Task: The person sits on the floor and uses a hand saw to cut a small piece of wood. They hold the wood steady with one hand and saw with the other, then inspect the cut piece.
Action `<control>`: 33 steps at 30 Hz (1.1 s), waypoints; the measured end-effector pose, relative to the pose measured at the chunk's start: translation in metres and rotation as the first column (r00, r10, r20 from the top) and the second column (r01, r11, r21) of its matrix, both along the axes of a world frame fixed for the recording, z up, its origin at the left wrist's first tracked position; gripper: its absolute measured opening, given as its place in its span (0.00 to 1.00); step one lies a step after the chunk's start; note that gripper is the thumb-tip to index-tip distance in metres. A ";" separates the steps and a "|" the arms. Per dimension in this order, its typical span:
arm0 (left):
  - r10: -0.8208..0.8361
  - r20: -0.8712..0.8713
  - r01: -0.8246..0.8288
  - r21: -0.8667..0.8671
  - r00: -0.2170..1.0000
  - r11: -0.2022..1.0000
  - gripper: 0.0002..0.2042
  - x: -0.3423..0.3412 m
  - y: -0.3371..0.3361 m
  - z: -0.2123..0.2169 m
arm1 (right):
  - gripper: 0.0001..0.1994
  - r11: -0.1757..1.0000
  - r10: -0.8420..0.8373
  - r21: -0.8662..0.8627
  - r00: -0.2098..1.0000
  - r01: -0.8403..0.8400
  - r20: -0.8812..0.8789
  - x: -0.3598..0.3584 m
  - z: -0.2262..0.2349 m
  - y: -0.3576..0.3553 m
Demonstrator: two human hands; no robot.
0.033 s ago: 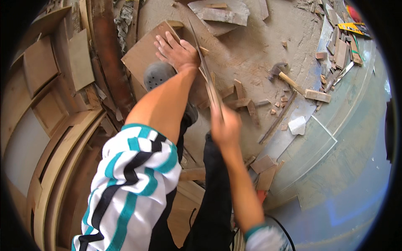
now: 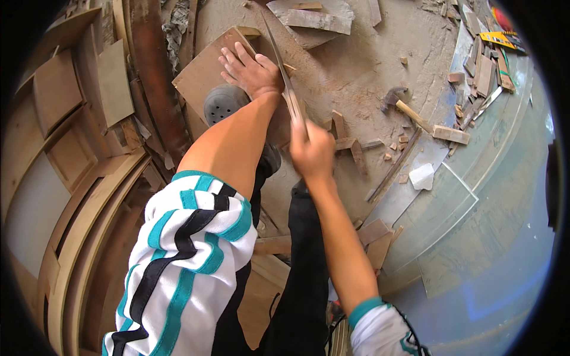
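Observation:
My left hand (image 2: 255, 72) lies flat with fingers spread on a brown wooden board (image 2: 193, 86), pressing near its right edge. A foot in a grey clog (image 2: 227, 105) rests on the same board, close to my left wrist. My right hand (image 2: 312, 151) is closed round the handle of a handsaw, whose handle is mostly hidden by the fingers. The long thin saw blade (image 2: 276, 47) is seen nearly edge-on and runs along the board's right side, just right of my left hand. A small strip of wood (image 2: 290, 69) shows just beyond the blade.
A claw hammer (image 2: 409, 111) lies on the dusty floor to the right, beside a wood block (image 2: 450, 134). Wood offcuts (image 2: 484, 74) are heaped at the far right, near a glass-like sheet (image 2: 451, 237). Wooden frames (image 2: 89, 219) stand along the left. A broken slab (image 2: 314, 21) lies ahead.
My right hand has moved forward and slightly left, pushing the saw farther along the board's edge. My left hand and the clogged foot have stayed in place.

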State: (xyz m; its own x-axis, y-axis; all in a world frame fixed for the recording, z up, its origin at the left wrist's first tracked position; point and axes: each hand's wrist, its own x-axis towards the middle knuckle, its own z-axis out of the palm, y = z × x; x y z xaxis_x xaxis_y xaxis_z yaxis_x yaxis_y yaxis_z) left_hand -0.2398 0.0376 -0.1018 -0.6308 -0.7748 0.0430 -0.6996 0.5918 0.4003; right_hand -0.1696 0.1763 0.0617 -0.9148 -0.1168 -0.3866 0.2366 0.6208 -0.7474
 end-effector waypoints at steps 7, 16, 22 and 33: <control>0.036 0.005 -0.036 -0.006 0.999 0.999 0.32 0.016 -0.012 0.008 | 0.16 0.999 0.027 0.033 0.945 -0.040 0.325 0.047 0.137 0.056; 0.020 0.039 -0.019 -0.029 0.999 0.999 0.32 0.017 -0.008 -0.005 | 0.19 0.990 -0.066 -0.112 0.989 0.081 0.131 -0.015 0.018 -0.006; 0.028 0.022 -0.028 -0.006 0.999 1.000 0.31 0.012 -0.010 0.002 | 0.16 0.994 -0.060 -0.083 0.981 0.077 0.186 0.061 0.125 0.065; 0.024 -0.002 -0.024 -0.054 1.000 0.998 0.30 0.014 -0.026 -0.006 | 0.14 0.998 0.010 -0.058 0.990 -0.002 0.141 0.043 0.076 0.048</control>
